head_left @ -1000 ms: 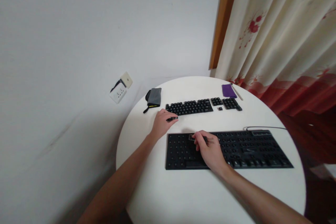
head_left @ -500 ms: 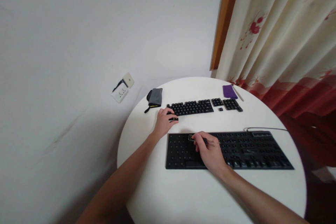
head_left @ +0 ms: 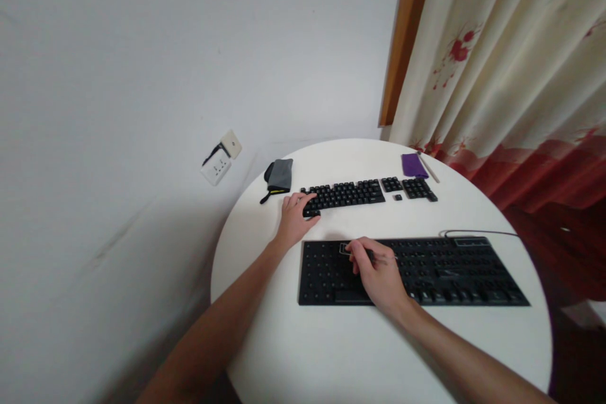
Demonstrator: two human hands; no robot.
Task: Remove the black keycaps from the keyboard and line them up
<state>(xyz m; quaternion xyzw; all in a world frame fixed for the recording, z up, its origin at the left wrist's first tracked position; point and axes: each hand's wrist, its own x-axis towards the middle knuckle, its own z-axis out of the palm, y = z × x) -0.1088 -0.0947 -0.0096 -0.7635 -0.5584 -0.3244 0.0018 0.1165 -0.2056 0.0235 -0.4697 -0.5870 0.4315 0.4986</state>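
Observation:
A black keyboard [head_left: 454, 271] lies across the near part of the table, with its left portion stripped of keycaps. Low over that bare portion, my right hand [head_left: 379, 271] is closed around a keycap puller [head_left: 343, 249]; its wire loop pokes out past the fingertips, and the grip hides most of it. Further back, rows of loose black keycaps [head_left: 350, 194] lie in keyboard order. My left hand [head_left: 294, 218] rests at their left end, fingers spread and thumb apart. Beneath it, between index finger and thumb, sits a dark keycap [head_left: 311, 213].
On the white round table [head_left: 284, 334], a grey pouch [head_left: 280, 175] lies back left and a purple cloth [head_left: 413, 166] back right, beside a pale stick [head_left: 428, 168]. A cable [head_left: 483, 231] runs off rightward. Wall and curtain [head_left: 473, 76] border the table.
The fingers of my left hand have spread, the index reaching up onto the keycap rows and the thumb dropping slightly, apart from the lower keycap. My right hand and the puller have stayed put.

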